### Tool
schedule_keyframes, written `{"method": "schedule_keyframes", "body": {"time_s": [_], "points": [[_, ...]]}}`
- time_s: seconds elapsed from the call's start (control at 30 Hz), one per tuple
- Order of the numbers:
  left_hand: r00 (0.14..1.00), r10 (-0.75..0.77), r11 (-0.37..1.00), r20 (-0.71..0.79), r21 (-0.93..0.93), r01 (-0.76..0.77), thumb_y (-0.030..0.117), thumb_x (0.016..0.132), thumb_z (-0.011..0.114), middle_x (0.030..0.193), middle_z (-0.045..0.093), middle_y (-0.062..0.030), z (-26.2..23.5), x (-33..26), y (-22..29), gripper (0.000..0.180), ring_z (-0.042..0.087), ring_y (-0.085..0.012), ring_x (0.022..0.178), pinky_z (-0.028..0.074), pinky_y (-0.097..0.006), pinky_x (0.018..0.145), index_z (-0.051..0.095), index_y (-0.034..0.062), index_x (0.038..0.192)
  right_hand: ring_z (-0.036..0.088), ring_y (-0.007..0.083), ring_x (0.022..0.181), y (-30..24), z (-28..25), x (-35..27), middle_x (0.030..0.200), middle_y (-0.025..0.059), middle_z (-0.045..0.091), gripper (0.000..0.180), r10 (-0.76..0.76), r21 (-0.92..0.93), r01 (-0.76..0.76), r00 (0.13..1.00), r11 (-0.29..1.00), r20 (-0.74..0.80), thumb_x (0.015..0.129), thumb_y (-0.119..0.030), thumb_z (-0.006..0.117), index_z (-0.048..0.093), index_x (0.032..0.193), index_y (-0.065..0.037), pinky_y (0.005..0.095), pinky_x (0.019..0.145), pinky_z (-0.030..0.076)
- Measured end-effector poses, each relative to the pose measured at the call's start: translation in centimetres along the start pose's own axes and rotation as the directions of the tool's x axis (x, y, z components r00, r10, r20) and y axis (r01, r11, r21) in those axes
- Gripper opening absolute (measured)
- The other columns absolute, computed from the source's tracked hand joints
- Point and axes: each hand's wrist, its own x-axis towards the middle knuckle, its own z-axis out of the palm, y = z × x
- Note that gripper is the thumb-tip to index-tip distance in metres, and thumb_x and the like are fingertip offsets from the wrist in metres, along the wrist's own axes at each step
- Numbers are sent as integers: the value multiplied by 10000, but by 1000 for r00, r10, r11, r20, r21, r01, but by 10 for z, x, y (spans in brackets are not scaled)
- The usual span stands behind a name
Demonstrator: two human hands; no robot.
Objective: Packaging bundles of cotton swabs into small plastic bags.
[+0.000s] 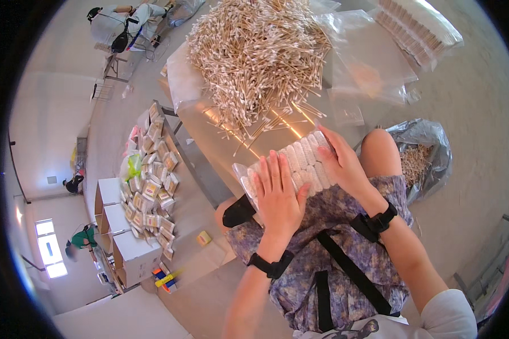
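A clear plastic bag packed with rows of white-tipped cotton swab bundles (301, 160) lies across my lap by the table's edge. My left hand (280, 198) rests flat on the left part of this pack, fingers stretched out over the bundles. Around its right end, my right hand (343, 162) grips the pack, thumb on top and fingers along the far side. Just beyond the pack rises a big heap of loose cotton swabs (260, 53) on the metal table (206, 133). The underside of the pack is hidden.
Flat clear bags (367, 56) and another filled swab pack (418, 31) are at the table's far right. A plastic-lined bin (438, 138) with loose swabs stands by my right knee. Leftward are many small packages (150, 189), white cartons (133, 251) and other people (85, 238).
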Motion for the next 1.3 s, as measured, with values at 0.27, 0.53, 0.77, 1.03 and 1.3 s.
{"method": "schedule_keyframes", "body": {"time_s": [0.27,0.53,0.77,1.03,1.3], "points": [[998,-34,996,-60,-88,28,329,954,478,1540,227,-170,0,8,-10,654,182,-339,1432,145,-500,1145,240,8,1472,576,302,1094,2,25,29,1181,179,597,323,-17,18,18,997,1000,-72,939,-114,540,538,1243,-5,341,924,442],[997,78,989,-26,-125,-80,366,845,633,1516,247,-218,3,15,18,836,204,-343,1426,171,-490,1145,239,-52,1451,599,235,1020,10,27,47,1154,165,617,310,90,159,-106,991,982,102,950,-140,533,564,1223,2,304,879,459],[996,85,941,-33,-325,-91,397,832,663,1497,269,-245,-12,21,8,874,226,-364,1414,181,-475,1146,245,-70,1441,580,297,1090,2,29,45,1234,199,569,376,14,-10,-13,995,1000,94,961,-175,524,500,1296,-6,330,922,440],[964,-226,967,-141,-155,204,418,941,513,1507,227,-271,-16,-11,-29,789,201,-394,1415,152,-499,1142,172,-72,1457,560,281,1133,2,26,48,1209,195,591,373,-9,-24,11,993,1000,115,977,-185,509,492,1304,-7,326,950,417],[987,-162,898,-17,-417,140,493,735,736,1527,206,-231,-37,-15,-67,1085,186,-353,1429,154,-492,1153,142,-36,1473,560,256,1119,5,25,48,1212,175,591,349,-1,-68,10,993,998,121,981,-169,496,499,1291,-10,317,948,413]]}}
